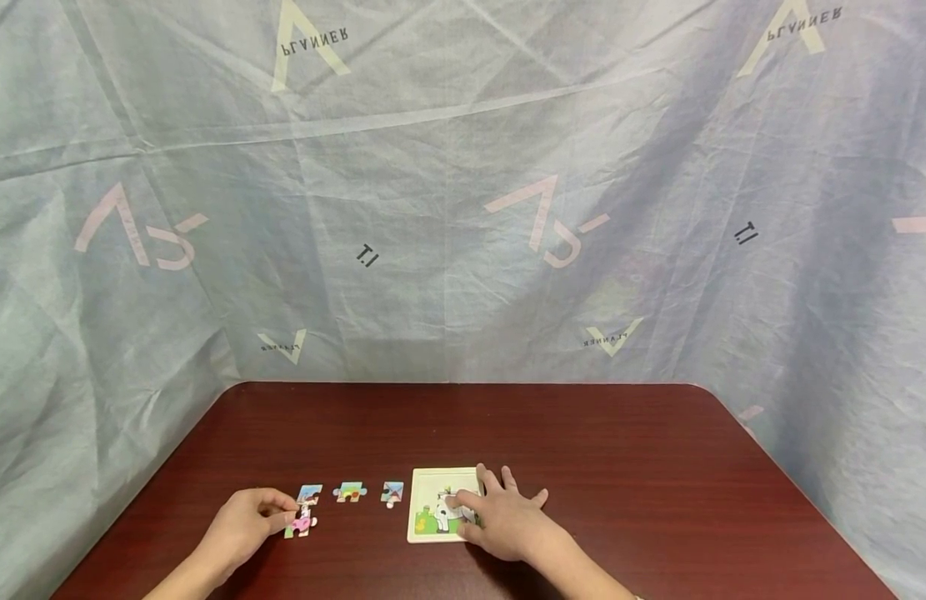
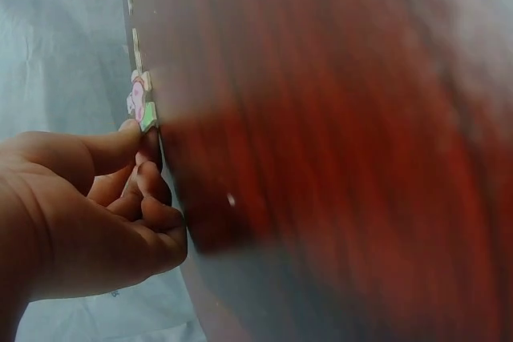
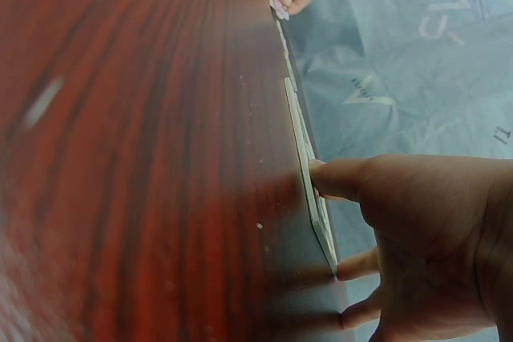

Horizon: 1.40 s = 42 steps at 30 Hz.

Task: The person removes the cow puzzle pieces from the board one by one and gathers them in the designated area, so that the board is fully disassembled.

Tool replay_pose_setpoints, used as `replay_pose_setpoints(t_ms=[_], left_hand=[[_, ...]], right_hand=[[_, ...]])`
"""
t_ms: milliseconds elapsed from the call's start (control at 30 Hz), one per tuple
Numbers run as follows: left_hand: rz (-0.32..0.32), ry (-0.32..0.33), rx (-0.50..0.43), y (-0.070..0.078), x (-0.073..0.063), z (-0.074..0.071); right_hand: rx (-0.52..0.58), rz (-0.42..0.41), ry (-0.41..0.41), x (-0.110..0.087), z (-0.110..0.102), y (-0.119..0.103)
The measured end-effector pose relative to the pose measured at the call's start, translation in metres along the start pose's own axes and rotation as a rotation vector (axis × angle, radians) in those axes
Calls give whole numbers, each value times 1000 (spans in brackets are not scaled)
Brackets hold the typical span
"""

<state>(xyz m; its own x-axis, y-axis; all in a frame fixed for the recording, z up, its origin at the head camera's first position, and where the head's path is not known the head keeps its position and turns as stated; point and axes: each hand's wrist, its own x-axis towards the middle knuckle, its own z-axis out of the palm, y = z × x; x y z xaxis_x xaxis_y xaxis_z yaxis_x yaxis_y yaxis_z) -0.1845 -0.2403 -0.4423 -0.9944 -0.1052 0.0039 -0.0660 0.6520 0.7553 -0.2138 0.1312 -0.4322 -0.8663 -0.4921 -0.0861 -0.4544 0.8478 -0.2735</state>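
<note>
My left hand (image 1: 247, 523) pinches a jigsaw piece (image 1: 302, 523) with pink and green on it between thumb and fingers. In the left wrist view the held piece (image 2: 140, 103) shows edge-on past my thumb tip. Spread fingers of my right hand (image 1: 508, 518) rest over the right side of a cream puzzle tray (image 1: 424, 477). Inside the tray lie joined pieces (image 1: 442, 515) with a white cow-like figure on green, partly hidden by that hand. From the right wrist, the right hand (image 3: 433, 234) has its thumb at the tray's edge.
Three loose jigsaw pieces lie left of the tray: one (image 1: 310, 492) just behind the held piece, one (image 1: 350, 492) in the middle, and one (image 1: 392, 492) near the tray. The dark red table (image 1: 620, 450) ends at a grey cloth backdrop (image 1: 447, 250).
</note>
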Motion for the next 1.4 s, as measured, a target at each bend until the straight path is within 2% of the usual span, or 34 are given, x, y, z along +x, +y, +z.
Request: replay_pose_setpoints(t_ms=[367,733,1133,1400], left_hand=[[24,-3,-8,0,-2,0],[-8,-25,4,1,0,0],[-6,-17,22,1,0,0],[-12,-16,14,0,-1,0]], right_hand=[[2,3,1,-1,0,0],[2,7,-4,-1,-1,0],[-27,-19,33,-2,1,0],[-28,-14,27,0,4,1]])
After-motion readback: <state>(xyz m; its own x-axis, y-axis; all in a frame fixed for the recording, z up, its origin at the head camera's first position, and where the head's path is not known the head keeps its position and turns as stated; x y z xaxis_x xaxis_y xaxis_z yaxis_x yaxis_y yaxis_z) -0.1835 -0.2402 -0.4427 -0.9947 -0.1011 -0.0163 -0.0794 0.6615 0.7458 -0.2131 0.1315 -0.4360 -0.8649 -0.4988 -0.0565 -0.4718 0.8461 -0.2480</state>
